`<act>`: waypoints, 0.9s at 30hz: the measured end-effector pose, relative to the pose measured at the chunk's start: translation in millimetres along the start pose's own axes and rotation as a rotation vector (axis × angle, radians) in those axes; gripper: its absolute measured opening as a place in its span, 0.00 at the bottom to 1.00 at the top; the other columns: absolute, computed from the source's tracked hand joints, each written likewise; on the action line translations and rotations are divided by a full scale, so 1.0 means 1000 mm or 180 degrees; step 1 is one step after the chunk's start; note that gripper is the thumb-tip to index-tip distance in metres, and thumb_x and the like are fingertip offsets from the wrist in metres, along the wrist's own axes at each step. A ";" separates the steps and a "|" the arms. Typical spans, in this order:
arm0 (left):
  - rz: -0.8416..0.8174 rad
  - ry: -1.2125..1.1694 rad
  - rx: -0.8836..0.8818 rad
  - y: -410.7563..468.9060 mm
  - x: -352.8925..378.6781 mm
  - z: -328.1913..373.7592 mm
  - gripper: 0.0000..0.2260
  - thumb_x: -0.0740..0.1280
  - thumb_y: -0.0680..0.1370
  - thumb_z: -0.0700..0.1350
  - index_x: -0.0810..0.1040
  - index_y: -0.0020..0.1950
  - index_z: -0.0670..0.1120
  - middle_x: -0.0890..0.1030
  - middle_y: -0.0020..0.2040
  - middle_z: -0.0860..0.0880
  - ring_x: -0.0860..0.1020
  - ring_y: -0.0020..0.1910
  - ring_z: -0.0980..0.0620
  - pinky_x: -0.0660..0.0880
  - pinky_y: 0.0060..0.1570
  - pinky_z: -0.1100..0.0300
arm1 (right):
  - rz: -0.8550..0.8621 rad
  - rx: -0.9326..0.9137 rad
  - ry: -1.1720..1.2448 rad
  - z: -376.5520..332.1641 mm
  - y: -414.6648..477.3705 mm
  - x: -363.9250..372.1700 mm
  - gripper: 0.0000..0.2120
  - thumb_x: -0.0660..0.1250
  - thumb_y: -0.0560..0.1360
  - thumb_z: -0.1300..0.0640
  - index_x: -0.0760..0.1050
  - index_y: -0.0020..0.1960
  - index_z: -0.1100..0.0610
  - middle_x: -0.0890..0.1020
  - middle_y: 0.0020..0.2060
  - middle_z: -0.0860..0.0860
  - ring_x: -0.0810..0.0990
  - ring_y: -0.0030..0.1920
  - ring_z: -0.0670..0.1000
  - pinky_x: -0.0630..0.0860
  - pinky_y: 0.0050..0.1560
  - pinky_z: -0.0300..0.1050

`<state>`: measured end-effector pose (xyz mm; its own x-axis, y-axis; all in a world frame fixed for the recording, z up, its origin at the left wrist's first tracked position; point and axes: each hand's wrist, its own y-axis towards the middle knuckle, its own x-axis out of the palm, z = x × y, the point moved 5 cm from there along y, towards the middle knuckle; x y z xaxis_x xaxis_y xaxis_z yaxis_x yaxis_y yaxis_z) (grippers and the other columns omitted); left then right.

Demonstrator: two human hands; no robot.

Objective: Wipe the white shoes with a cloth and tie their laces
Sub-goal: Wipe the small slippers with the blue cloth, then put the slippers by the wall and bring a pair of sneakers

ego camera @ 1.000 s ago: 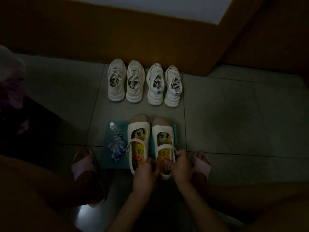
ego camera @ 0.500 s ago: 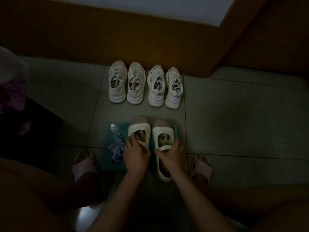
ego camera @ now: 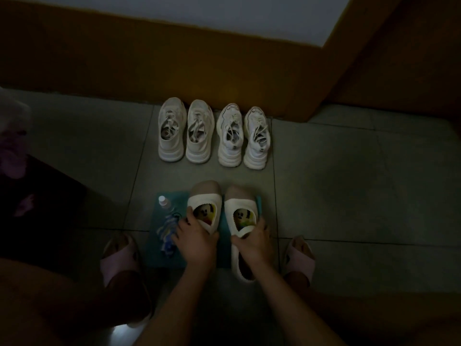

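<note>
On the mat, 6 o'clock: two cream strap shoes [ego camera: 205,201] sit side by side, toes toward 12, on a teal mat [ego camera: 159,257] over the grey tiled floor [ego camera: 349,186].
Hands: the left hand [ego camera: 197,242] curls round the left shoe's middle. The right hand [ego camera: 254,243] grips the other across its strap and rim.
Cloth: a crumpled blue-and-white striped cloth [ego camera: 166,233] lies unheld at 9 o'clock of the left hand, with a small capped bottle [ego camera: 164,202] beyond it.
White sneakers: two pairs of white sneakers [ego camera: 199,136] stand in a row at 12 o'clock, against the brown skirting.
Laces: the laces [ego camera: 171,121] look slack, ends dropping into the openings.
Progress: no wiping is under way, and tying seems still to come. It is too dim to tell whether any shoe is already clean.
Materials: the strap shoes look smooth and rubbery, with scalloped openings, tan toes and cartoon-printed insoles. The sneakers have soft uppers and chunky ridged soles.
</note>
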<state>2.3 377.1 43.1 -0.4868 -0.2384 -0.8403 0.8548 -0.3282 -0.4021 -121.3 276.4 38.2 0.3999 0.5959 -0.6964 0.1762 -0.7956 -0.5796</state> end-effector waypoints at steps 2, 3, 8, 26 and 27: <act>0.0036 0.0048 0.0011 -0.002 -0.002 0.003 0.44 0.75 0.65 0.54 0.55 0.75 0.47 0.68 0.66 0.39 0.67 0.65 0.39 0.61 0.64 0.44 | 0.0021 -0.0017 0.0195 0.002 0.002 -0.003 0.45 0.76 0.64 0.52 0.54 0.73 0.53 0.68 0.66 0.56 0.70 0.65 0.59 0.73 0.59 0.58; 0.0059 0.0035 0.0032 -0.003 -0.004 0.007 0.45 0.75 0.65 0.54 0.55 0.75 0.48 0.68 0.66 0.40 0.67 0.65 0.39 0.62 0.63 0.44 | 0.0032 -0.0037 0.0292 0.002 0.004 -0.006 0.43 0.76 0.64 0.52 0.56 0.72 0.53 0.69 0.65 0.57 0.70 0.64 0.59 0.74 0.59 0.57; 0.0144 -0.0265 0.0162 0.000 -0.016 0.047 0.43 0.74 0.66 0.53 0.55 0.75 0.50 0.67 0.67 0.41 0.66 0.66 0.40 0.60 0.63 0.44 | 0.0161 -0.0093 0.0726 -0.002 0.025 -0.038 0.42 0.75 0.66 0.52 0.56 0.73 0.55 0.71 0.65 0.57 0.72 0.63 0.59 0.73 0.60 0.53; -0.0194 -0.0708 0.0484 0.103 0.047 0.306 0.39 0.70 0.72 0.51 0.50 0.76 0.47 0.61 0.71 0.38 0.61 0.70 0.38 0.60 0.66 0.42 | 0.0484 -0.0144 0.0920 -0.049 0.258 -0.224 0.40 0.77 0.65 0.53 0.61 0.71 0.59 0.71 0.66 0.59 0.72 0.63 0.61 0.72 0.62 0.60; -0.0217 -0.0717 0.0473 0.111 0.057 0.318 0.39 0.70 0.72 0.51 0.50 0.76 0.47 0.60 0.72 0.38 0.60 0.70 0.37 0.60 0.66 0.42 | 0.0512 -0.0209 0.0873 -0.048 0.273 -0.225 0.41 0.77 0.64 0.53 0.62 0.71 0.58 0.71 0.66 0.59 0.72 0.63 0.61 0.73 0.61 0.60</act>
<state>12.0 36.5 66.4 -0.5842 -0.4029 -0.7045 0.7910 -0.4770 -0.3831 -120.0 -80.2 57.4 0.6532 0.4174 -0.6318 0.1451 -0.8879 -0.4366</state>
